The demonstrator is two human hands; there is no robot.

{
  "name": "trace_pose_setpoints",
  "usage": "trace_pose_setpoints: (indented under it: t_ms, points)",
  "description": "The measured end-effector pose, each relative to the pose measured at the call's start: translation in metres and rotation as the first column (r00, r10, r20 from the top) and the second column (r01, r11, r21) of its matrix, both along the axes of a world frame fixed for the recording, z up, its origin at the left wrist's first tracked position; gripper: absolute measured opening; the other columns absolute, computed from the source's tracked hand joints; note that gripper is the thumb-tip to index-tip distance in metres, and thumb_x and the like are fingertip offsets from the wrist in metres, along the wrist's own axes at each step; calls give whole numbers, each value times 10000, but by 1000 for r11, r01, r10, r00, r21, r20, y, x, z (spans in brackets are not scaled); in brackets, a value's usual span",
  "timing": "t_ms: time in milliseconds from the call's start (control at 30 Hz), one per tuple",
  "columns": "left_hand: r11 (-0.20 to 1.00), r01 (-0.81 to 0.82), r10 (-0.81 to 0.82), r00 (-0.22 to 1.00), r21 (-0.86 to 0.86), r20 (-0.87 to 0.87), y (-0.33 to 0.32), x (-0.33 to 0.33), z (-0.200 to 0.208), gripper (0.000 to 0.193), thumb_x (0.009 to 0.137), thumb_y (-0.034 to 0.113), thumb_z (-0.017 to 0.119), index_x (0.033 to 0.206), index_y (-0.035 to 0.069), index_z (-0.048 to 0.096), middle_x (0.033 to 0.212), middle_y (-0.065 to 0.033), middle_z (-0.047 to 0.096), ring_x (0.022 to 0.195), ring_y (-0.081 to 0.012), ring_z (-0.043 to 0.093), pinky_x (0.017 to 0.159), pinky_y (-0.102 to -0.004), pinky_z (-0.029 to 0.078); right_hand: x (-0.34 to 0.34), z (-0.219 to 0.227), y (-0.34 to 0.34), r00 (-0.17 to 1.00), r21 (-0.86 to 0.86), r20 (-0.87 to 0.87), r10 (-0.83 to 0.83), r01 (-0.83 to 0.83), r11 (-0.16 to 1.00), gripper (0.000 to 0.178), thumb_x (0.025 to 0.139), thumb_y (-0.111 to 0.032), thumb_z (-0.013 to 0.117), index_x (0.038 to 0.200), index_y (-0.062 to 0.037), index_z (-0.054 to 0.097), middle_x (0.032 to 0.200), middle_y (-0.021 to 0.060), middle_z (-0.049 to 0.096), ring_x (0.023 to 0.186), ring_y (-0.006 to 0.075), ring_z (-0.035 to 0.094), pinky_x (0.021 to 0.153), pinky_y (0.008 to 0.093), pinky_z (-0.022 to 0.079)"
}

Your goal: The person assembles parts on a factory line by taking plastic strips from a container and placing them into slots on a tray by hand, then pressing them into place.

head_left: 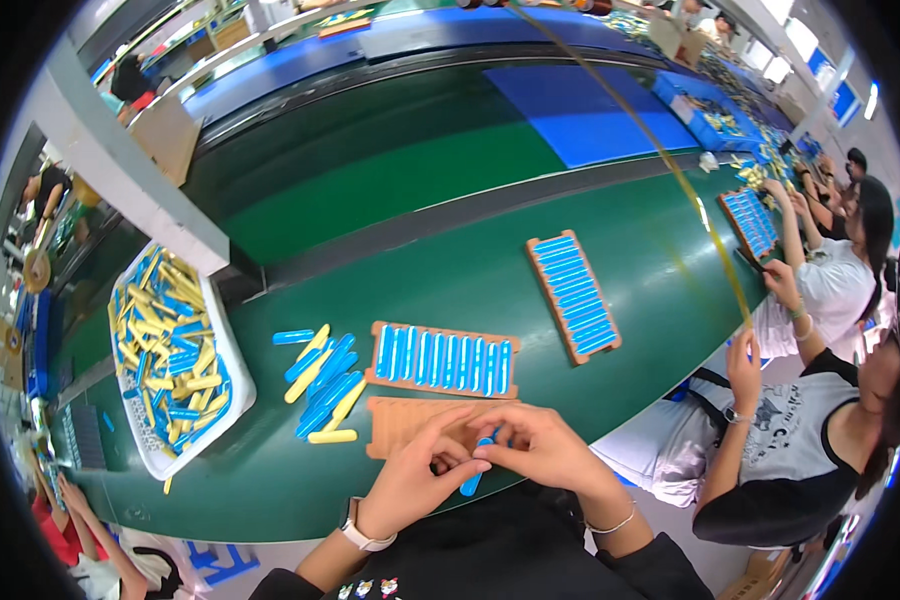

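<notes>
The slim, glossy blue rod-shaped piece (471,483) is held above the near edge of the green-topped table (660,255). At the right hand (542,448), thumb and forefinger are pinched together on its upper end; at the left hand (425,468), the fingers are curled, with the thumb pressed to the same piece and a small gap behind. For good control, the grip should probably remain light, with the thumbs opposed and the lower end free. The shallow brown tray (388,425) sits partly under the hands, so forearms should be raised before any sideways move. Its far side adjoins a brown tray filled with blue pieces (372,377); knocking that rim could disturb the row. Leftward travel is limited by a loose pile of blue and yellow pieces (328,385) and, toward the table's left end, a white plastic basket (235,375). Wider room lies beyond the filled tray, toward the far edge.
</notes>
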State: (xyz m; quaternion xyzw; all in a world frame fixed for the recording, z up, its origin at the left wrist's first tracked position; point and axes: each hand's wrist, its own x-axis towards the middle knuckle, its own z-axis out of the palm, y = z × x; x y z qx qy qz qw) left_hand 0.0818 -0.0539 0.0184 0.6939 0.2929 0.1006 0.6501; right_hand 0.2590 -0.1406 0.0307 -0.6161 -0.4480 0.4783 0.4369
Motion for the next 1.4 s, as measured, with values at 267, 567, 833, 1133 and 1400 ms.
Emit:
trace_pose_setpoints:
  t_ms: [267,567,833,1133,1400]
  points:
    - [828,73,-24,995,557,-94,-2,-11,-7,191,791,154,726,910,45,625,763,-57,600,673,-184,608,625,-277,493,23,-8,22,974,-4,222,-48,50,999,180,800,-37,670,971,9,633,742,59,639,598,120,566,563,271,456]
    - [523,353,-195,936,776,-294,-5,1,-1,373,777,226,694,1108,73,619,1132,-73,531,954,-254,506,788,-348,422,18,-20,37,693,208,712,116,-366,907,234,739,-41,667,968,-19,625,845,97,587,838,285,559,727,366,468]
    - [186,380,-136,923,906,-359,-12,-7,-4,410,799,373,638,1103,98,627,1244,-68,504,1215,-267,413,1068,-542,246,16,-24,-16,711,417,680,-178,-175,892,149,706,-97,728,823,-67,639,824,60,563,748,258,541,657,355,427]
    - [358,162,-111,985,920,-130,7,-10,-11,474,869,430,558,1199,90,540,1281,-105,476,1207,-282,419,1040,-576,248,-1,-25,-28,710,553,551,-438,83,829,179,759,10,679,934,-15,653,954,129,614,872,294,593,790,349,477]
    - [245,-46,646,752,968,-128,61,-68,-26,359,830,262,654,1133,81,592,1128,-101,544,1060,-289,492,937,-460,356,4,-46,-28,714,548,530,-458,124,827,117,787,14,659,903,-2,656,910,152,619,837,289,598,758,356,487]
